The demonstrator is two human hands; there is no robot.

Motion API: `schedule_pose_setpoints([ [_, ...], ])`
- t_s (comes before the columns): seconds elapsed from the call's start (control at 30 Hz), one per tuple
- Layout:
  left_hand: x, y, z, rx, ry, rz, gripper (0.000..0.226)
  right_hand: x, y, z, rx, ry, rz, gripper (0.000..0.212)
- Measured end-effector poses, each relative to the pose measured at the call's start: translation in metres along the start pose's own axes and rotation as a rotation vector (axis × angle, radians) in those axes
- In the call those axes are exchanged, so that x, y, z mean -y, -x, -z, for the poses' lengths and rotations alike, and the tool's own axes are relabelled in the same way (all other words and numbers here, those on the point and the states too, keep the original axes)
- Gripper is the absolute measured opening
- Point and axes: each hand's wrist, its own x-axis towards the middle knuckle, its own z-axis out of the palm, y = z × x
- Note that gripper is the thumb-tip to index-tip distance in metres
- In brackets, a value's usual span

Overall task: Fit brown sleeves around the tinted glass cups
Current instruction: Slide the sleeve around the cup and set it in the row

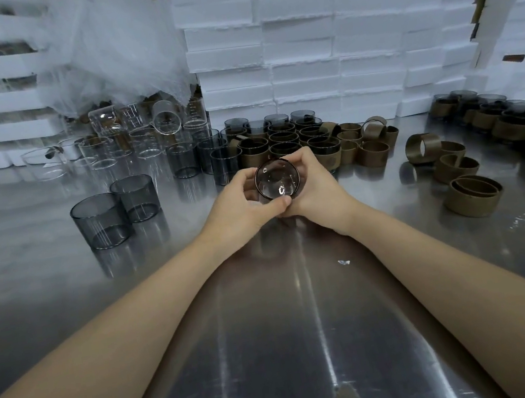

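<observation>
I hold one tinted glass cup just above the steel table, its round end facing me, caught between both hands. My left hand curls round its left side, with the thumb along the lower edge and the fingers over the top. My right hand wraps the right side, fingers curled over the upper edge. I cannot tell whether a sleeve sits on it. Bare tinted cups stand to my left, and loose brown sleeves lie to my right.

The left forearm and right forearm are bare along their whole visible length (uncovered to the fingertips); the left hand and right hand are likewise bare.
</observation>
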Motion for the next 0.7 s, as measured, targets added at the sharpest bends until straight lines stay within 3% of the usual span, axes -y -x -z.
schedule_pose_setpoints([
  [0.3, -0.01, 0.005, 0.003, 0.028, 0.03, -0.093, 0.033, 0.0, 0.001, 0.003, -0.009, -0.213, -0.099, 0.073],
  [0.47, -0.013, 0.005, 0.002, 0.008, 0.092, -0.039, 0.039, -0.004, 0.0, 0.003, 0.003, -0.265, -0.1, 0.072],
  [0.6, -0.009, 0.003, 0.003, -0.055, 0.133, -0.044, 0.036, -0.005, -0.001, 0.003, -0.022, -0.177, -0.079, 0.072],
  [0.7, -0.006, 0.003, 0.005, -0.08, 0.133, -0.072, 0.029, -0.003, -0.001, 0.006, -0.01, 0.053, 0.036, 0.069],
])
